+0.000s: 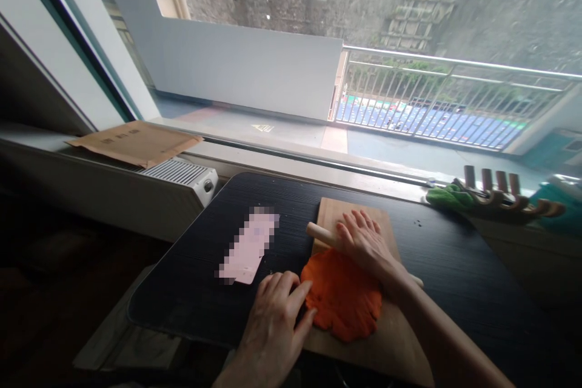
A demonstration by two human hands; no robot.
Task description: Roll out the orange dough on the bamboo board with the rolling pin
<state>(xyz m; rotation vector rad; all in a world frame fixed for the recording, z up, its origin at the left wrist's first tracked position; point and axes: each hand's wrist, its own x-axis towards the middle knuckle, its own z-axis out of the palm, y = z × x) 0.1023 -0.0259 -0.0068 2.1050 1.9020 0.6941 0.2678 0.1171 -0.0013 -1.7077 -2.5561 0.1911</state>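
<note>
A flattened round of orange dough or modelling clay point(341, 294) with a ragged, cracked edge lies on a wooden board point(395, 339). Across the board, along the dough's far right side, a light wooden rolling pin point(322, 234) lies at a slant. My right hand point(361, 239) rests on top of the pin, palm down, fingers stretched out beyond it. Part of the pin is hidden under that hand and forearm. My left hand point(277, 312) is at the dough's left edge, fingers loosely bent, with the thumb and index finger apart by the rim.
Left on the black table point(191, 267) lies a pink flat item point(250, 248), partly pixelated. Beyond stand a radiator point(182, 173) with a brown envelope point(136, 142) on it, and a window sill. A green cloth point(450, 197) and a wooden rack point(493, 191) sit at the right.
</note>
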